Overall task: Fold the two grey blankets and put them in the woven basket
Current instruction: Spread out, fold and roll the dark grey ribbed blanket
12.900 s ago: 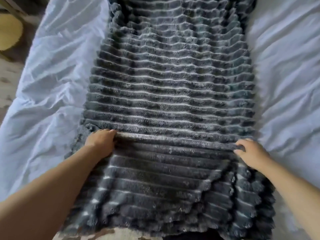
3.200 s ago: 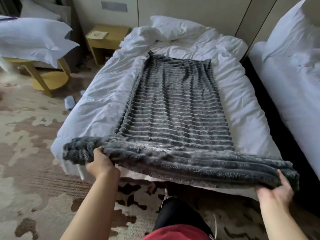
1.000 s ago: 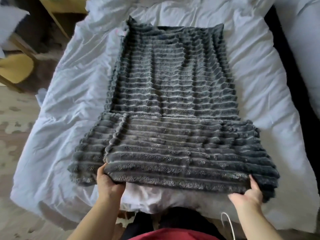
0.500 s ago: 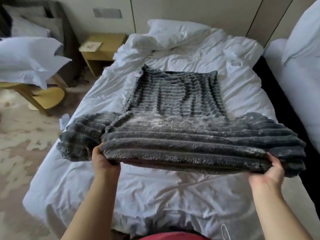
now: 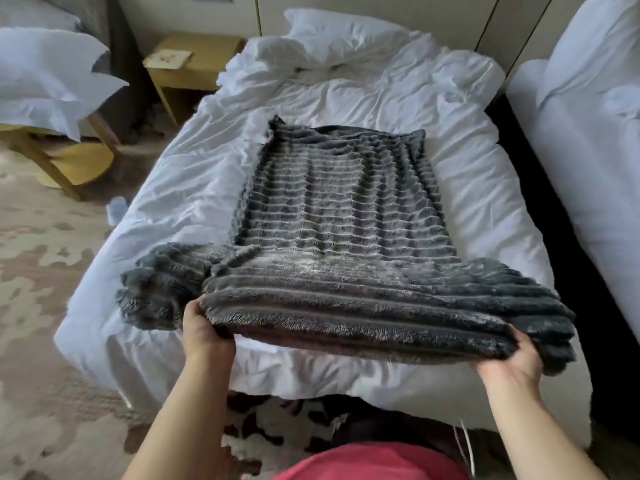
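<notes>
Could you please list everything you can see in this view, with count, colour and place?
grey blanket: one, dark grey, ribbed, lengthwise on the bed, near end lifted
bed: one, white crumpled duvet, centre
pillow: one, white, head of the bed
second bed: one, white, right edge
nightstand: one, yellow wood, left of the bed's head
card: one, pale, on the nightstand
side table: one, yellow wood, far left
white pillows: count unclear, on the side table
carpet: one, beige and brown pattern, floor
cable: one, white, bottom right
left hand: one, grips the blanket's near edge
right hand: one, holds the blanket's near right corner
</notes>
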`<state>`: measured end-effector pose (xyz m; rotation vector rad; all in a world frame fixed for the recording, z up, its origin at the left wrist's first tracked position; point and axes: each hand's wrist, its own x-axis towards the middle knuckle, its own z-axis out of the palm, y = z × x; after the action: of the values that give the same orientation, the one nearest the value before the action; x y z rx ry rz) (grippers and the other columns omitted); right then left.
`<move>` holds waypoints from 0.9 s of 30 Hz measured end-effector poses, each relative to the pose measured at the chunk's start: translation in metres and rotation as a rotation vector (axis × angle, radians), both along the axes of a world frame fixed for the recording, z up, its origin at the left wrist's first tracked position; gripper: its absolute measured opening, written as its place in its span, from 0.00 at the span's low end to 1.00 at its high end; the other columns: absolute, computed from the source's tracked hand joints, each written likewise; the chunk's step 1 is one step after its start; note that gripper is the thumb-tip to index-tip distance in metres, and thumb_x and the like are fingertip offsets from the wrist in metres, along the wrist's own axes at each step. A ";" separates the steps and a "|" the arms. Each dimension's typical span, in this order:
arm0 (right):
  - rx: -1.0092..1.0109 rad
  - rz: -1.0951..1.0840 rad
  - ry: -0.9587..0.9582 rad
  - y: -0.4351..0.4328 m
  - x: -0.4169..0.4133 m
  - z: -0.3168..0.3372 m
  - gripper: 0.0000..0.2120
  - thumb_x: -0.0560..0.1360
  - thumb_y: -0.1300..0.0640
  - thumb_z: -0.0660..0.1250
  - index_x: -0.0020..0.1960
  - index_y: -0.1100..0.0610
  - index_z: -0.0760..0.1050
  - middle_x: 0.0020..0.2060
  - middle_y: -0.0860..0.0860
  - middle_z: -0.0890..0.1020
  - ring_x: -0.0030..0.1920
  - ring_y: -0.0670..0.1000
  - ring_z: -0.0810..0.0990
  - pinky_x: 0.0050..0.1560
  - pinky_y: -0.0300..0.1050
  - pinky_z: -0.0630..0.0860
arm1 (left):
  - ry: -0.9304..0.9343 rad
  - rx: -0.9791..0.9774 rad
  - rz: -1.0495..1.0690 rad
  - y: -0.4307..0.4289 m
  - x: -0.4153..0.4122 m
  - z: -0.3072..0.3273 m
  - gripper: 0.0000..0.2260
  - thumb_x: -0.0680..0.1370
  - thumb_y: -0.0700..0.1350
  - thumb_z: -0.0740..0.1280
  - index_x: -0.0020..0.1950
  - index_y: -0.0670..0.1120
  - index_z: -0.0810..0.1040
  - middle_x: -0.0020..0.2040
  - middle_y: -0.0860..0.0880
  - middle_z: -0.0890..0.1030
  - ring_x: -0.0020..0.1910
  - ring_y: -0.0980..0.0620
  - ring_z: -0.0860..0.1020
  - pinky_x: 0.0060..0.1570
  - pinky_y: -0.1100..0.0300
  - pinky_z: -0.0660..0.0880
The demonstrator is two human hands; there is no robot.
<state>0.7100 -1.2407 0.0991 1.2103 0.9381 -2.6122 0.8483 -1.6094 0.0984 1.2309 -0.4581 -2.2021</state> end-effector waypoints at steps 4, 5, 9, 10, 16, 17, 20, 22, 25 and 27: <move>-0.010 -0.014 -0.069 0.011 0.062 -0.010 0.13 0.73 0.55 0.64 0.57 0.51 0.76 0.53 0.57 0.81 0.54 0.62 0.77 0.59 0.65 0.71 | -0.069 0.041 0.033 0.010 0.061 -0.009 0.07 0.72 0.42 0.61 0.46 0.47 0.77 0.43 0.48 0.79 0.43 0.48 0.79 0.49 0.55 0.77; -0.006 -0.019 -0.084 0.014 0.076 -0.015 0.13 0.74 0.55 0.63 0.57 0.51 0.76 0.55 0.57 0.81 0.55 0.62 0.77 0.62 0.65 0.70 | -0.094 0.046 0.027 0.013 0.076 -0.012 0.07 0.72 0.43 0.62 0.47 0.47 0.77 0.43 0.48 0.79 0.43 0.48 0.79 0.48 0.54 0.77; 0.002 -0.015 -0.115 0.027 0.122 -0.021 0.10 0.73 0.55 0.63 0.54 0.53 0.76 0.51 0.57 0.81 0.52 0.61 0.78 0.57 0.64 0.71 | -0.124 0.068 -0.015 0.028 0.126 -0.018 0.06 0.73 0.45 0.63 0.43 0.47 0.79 0.38 0.48 0.82 0.38 0.47 0.80 0.39 0.57 0.79; -0.005 -0.013 -0.113 0.030 0.132 -0.022 0.10 0.73 0.56 0.63 0.54 0.53 0.76 0.50 0.57 0.81 0.51 0.62 0.78 0.55 0.65 0.73 | -0.121 0.065 -0.019 0.031 0.136 -0.018 0.06 0.73 0.46 0.63 0.45 0.47 0.79 0.40 0.48 0.82 0.41 0.47 0.81 0.42 0.55 0.79; -0.001 -0.028 -0.033 0.047 0.165 -0.016 0.27 0.56 0.57 0.69 0.56 0.52 0.76 0.51 0.57 0.82 0.51 0.62 0.79 0.50 0.63 0.75 | -0.169 0.049 0.004 0.044 0.170 -0.013 0.15 0.71 0.46 0.65 0.57 0.47 0.77 0.64 0.44 0.78 0.61 0.42 0.77 0.61 0.44 0.73; -0.012 -0.043 -0.028 0.050 0.169 -0.016 0.29 0.55 0.57 0.69 0.57 0.52 0.75 0.52 0.58 0.82 0.53 0.63 0.79 0.51 0.64 0.75 | -0.186 0.054 0.008 0.046 0.175 -0.013 0.15 0.70 0.46 0.65 0.56 0.47 0.77 0.63 0.44 0.78 0.60 0.42 0.78 0.60 0.44 0.74; -0.028 -0.059 -0.060 0.056 0.178 -0.017 0.31 0.55 0.59 0.68 0.59 0.52 0.75 0.56 0.58 0.81 0.56 0.63 0.78 0.60 0.67 0.71 | -0.227 0.081 0.007 0.052 0.191 -0.014 0.14 0.69 0.47 0.66 0.53 0.48 0.79 0.60 0.46 0.80 0.55 0.42 0.80 0.55 0.45 0.75; -0.029 -0.055 -0.074 0.055 0.181 -0.017 0.31 0.56 0.59 0.67 0.60 0.52 0.75 0.57 0.57 0.81 0.57 0.63 0.77 0.62 0.67 0.69 | -0.235 0.099 0.007 0.052 0.195 -0.014 0.15 0.68 0.47 0.67 0.53 0.48 0.80 0.59 0.46 0.81 0.56 0.42 0.80 0.56 0.42 0.75; -0.025 -0.058 -0.075 0.051 0.180 -0.014 0.30 0.56 0.59 0.66 0.60 0.52 0.75 0.57 0.57 0.81 0.57 0.62 0.77 0.63 0.66 0.69 | -0.229 0.082 0.013 0.050 0.189 -0.010 0.14 0.67 0.46 0.68 0.52 0.47 0.79 0.60 0.45 0.81 0.57 0.42 0.80 0.57 0.41 0.75; -0.011 -0.063 -0.059 0.046 0.174 -0.009 0.30 0.57 0.58 0.67 0.59 0.51 0.75 0.56 0.57 0.80 0.56 0.63 0.77 0.60 0.65 0.70 | -0.228 0.078 0.018 0.046 0.180 -0.007 0.15 0.66 0.46 0.69 0.52 0.46 0.80 0.57 0.45 0.82 0.54 0.42 0.81 0.54 0.42 0.77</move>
<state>0.8838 -1.1946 0.0899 1.3273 0.8885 -2.6101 1.0279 -1.5637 0.0917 1.5312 -0.4514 -2.0906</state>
